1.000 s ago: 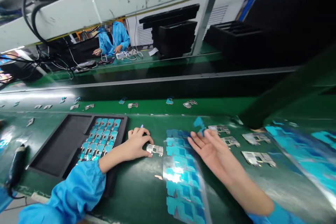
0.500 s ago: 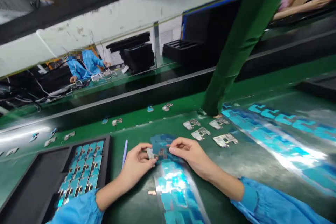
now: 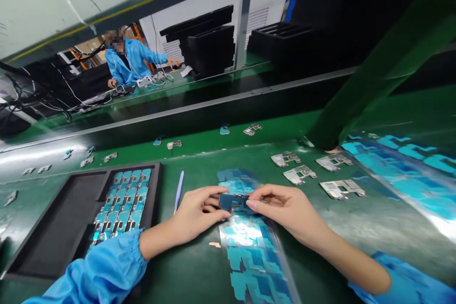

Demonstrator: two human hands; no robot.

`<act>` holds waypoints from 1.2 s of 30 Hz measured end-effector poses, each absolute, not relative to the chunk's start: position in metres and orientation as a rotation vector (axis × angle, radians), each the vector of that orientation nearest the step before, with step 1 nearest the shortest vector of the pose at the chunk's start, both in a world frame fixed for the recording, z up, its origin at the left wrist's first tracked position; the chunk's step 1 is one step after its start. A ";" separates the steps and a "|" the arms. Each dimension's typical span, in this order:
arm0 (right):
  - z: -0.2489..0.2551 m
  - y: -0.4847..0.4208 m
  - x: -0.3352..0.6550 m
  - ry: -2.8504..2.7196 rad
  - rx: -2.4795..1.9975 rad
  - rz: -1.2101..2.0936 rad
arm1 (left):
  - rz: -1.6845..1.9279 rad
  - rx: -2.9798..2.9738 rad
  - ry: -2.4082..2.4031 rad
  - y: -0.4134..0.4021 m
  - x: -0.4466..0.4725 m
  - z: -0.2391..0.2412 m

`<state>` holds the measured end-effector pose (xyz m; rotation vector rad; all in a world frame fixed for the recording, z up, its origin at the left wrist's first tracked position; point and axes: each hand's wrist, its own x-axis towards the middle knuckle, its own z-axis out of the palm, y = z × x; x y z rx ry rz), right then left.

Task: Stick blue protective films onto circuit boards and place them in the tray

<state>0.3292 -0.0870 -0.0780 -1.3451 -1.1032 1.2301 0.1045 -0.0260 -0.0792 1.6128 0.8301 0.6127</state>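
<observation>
My left hand (image 3: 201,209) pinches the left end of a small circuit board (image 3: 231,202) between thumb and fingers. At its other end, my right hand (image 3: 283,205) grips it with thumb and forefinger. The board's dark blue face is turned toward me. Directly beneath lies a clear sheet with shiny blue cut film pieces (image 3: 254,256). Purple tweezers (image 3: 180,189) rest on the green table left of my left hand. Several silvery boards (image 3: 342,188) lie beyond my right hand. A small copper-coloured piece (image 3: 214,244) sits beside the sheet.
A black foam tray (image 3: 53,228) at left holds rows of blue-covered boards (image 3: 124,199). More blue film sheets (image 3: 402,171) lie at right. A green-wrapped post (image 3: 374,76) rises behind the boards. Across the bench, a co-worker in a blue smock (image 3: 130,59) sits near stacked black trays (image 3: 210,50).
The board has turned from showing a silvery part to showing its dark blue face, now held at both ends. The view has shifted, and the co-worker's arm reaches further right.
</observation>
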 end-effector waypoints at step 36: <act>-0.086 -0.084 0.332 -0.949 -1.193 1.402 | 0.582 1.435 0.903 -0.029 0.109 -0.073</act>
